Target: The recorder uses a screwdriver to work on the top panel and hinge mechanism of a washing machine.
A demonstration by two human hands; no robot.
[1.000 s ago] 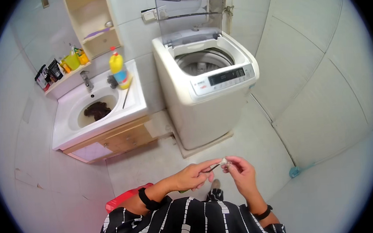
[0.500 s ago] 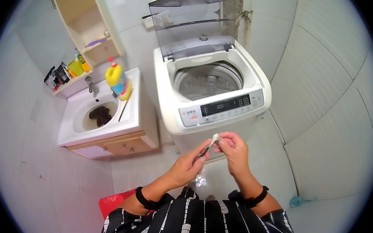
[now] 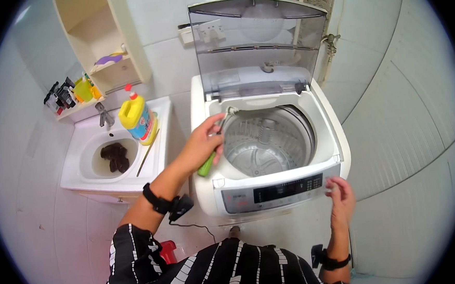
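Note:
My left hand [image 3: 202, 143] is closed around a slim green-handled tool [image 3: 207, 165], its kind not clear. The green end points down below my fingers, over the washer's front left rim. Past my fingertips, at the tool's upper end, a whitish wad [image 3: 231, 111] sits at the left edge of the tub opening. The top-loading washing machine [image 3: 208, 191] has its see-through lid [image 3: 257, 33] raised, and the metal drum [image 3: 259, 150] shows inside. At the right end of the control panel [image 3: 287, 189], my right hand [image 3: 340, 200] hovers with loosely bent fingers apart and nothing visible in them.
To the left is a white sink [image 3: 77, 161] holding cloudy water and a dark brown cloth [image 3: 115, 156]. A yellow bottle [image 3: 138, 119] and a thin stick [image 3: 148, 153] are on its counter. Toiletries line a shelf [image 3: 79, 107] beneath the cabinet. A red object [image 3: 168, 251] lies low behind my left arm.
My hands have parted. The left has carried the tool forward to the tub opening, and the right has let go and moved right beside the panel. The view has come closer to the washer.

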